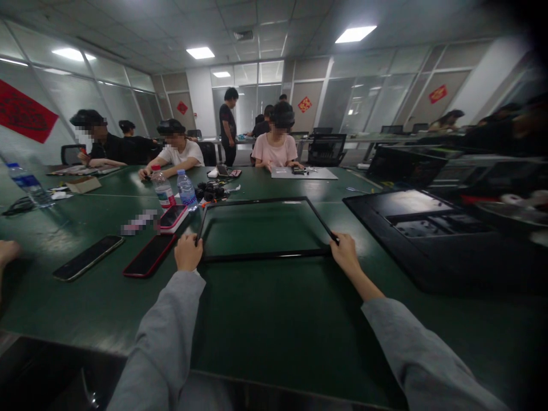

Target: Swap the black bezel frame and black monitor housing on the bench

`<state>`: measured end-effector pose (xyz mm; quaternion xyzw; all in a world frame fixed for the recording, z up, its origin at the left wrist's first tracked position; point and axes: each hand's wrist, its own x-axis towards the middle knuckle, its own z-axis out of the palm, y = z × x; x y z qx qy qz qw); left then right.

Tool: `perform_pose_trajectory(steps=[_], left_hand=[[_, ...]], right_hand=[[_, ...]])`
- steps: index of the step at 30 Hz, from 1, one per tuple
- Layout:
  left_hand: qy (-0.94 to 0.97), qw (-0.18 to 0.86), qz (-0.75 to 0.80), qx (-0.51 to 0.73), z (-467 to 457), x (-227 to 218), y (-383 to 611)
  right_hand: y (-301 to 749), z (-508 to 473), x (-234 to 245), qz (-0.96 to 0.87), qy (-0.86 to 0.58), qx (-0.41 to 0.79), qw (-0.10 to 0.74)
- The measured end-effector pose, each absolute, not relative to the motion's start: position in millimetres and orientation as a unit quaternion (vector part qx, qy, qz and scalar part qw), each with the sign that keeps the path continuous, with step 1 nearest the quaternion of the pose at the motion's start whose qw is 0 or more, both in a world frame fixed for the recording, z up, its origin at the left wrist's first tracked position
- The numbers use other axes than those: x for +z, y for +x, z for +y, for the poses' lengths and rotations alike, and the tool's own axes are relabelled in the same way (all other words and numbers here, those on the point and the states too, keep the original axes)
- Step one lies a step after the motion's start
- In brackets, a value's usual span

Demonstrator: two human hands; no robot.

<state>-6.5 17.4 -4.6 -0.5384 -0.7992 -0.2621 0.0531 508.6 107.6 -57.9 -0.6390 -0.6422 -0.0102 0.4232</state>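
Observation:
A thin black rectangular frame (265, 254), like a screen bezel, is held just over the green table (274, 319); the tabletop shows through its open middle. My left hand (188, 252) is closed around its left side near the front corner. On the opposite side, my right hand (345, 251) grips the frame near its front right corner. Left of my left hand lie a phone with a red edge (149, 256) and a dark phone (89, 258). Another pink-edged phone (173, 218) sits just behind that hand.
Two water bottles (187, 191) stand beyond the phones, near black cables (212, 191). A large black panel (411, 245) lies to the right. Another person's hand (8, 251) shows at the left edge. Across the table sits a person in pink (276, 149) behind a white board (317, 173).

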Motion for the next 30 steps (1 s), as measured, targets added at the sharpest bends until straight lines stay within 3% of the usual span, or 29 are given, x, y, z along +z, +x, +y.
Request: perform_pose_trajectory(steps=[13,30], left_hand=[[-0.534,0.074,-0.802,-0.256,20.1,-7.6,-6.8],[-0.546,0.055,-0.809,-0.212,23.3,-14.5,-13.2]], right_hand=[[508.4,107.2,-58.2,-0.636,-0.623,-0.013,0.456],[512.8,111.9,-66.6,-0.657,-0.665,-0.034,0.354]])
